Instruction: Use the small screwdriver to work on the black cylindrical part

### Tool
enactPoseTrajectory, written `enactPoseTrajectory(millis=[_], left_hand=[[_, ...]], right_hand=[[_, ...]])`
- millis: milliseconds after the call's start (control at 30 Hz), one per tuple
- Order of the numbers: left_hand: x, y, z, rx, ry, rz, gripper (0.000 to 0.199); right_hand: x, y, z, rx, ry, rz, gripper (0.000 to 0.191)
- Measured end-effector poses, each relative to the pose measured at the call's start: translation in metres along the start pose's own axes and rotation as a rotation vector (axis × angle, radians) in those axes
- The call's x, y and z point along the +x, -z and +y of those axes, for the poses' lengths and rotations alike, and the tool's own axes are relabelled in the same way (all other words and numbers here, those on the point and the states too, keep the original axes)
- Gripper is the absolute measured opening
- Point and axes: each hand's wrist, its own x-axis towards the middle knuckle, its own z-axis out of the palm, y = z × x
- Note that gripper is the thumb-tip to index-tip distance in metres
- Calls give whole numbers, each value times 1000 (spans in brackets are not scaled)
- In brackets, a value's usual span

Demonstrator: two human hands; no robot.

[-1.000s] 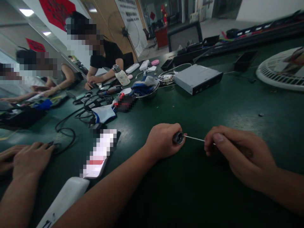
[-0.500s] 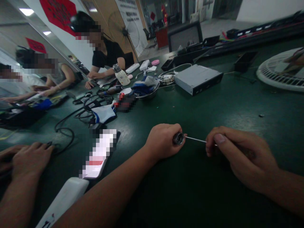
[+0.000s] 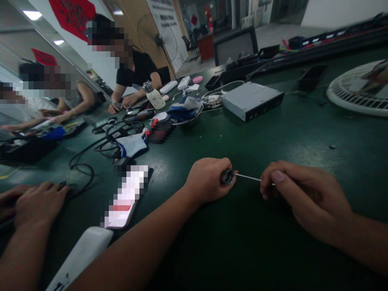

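Note:
My left hand (image 3: 210,180) is wrapped round a dark cylindrical part (image 3: 228,176), whose round open end faces right. Between thumb and fingers, my right hand (image 3: 291,186) pinches a thin metal rod (image 3: 248,177). The rod's far tip reaches the rim of the cylindrical part; whether it goes inside cannot be made out. Both hands are held over the dark green table (image 3: 257,141).
A phone (image 3: 129,198) and a white case (image 3: 85,250) lie left of my left forearm. Another person's hand (image 3: 41,202) rests at far left. Further back are a silver drive (image 3: 251,99), a bowl (image 3: 189,119) with cloth, and a white fan grille (image 3: 357,91).
My right hand has shifted very slightly left, towards my left hand, with the rod. My left hand keeps its hold on the cylindrical part.

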Motion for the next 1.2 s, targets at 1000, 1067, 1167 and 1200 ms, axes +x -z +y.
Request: enactPoseTrajectory(millis=[1000, 1067, 1167, 1200], left_hand=[[2, 0, 1, 16, 14, -8, 17], [2, -1, 1, 25, 15, 6, 19], [2, -2, 1, 33, 7, 12, 19], [2, -1, 1, 34, 5, 8, 20]], right_hand=[[0, 2, 3, 27, -10, -55, 23], [1, 3, 2, 44, 10, -116, 23], [2, 5, -2, 34, 38, -160, 27], [2, 5, -4, 21, 40, -149, 28]])
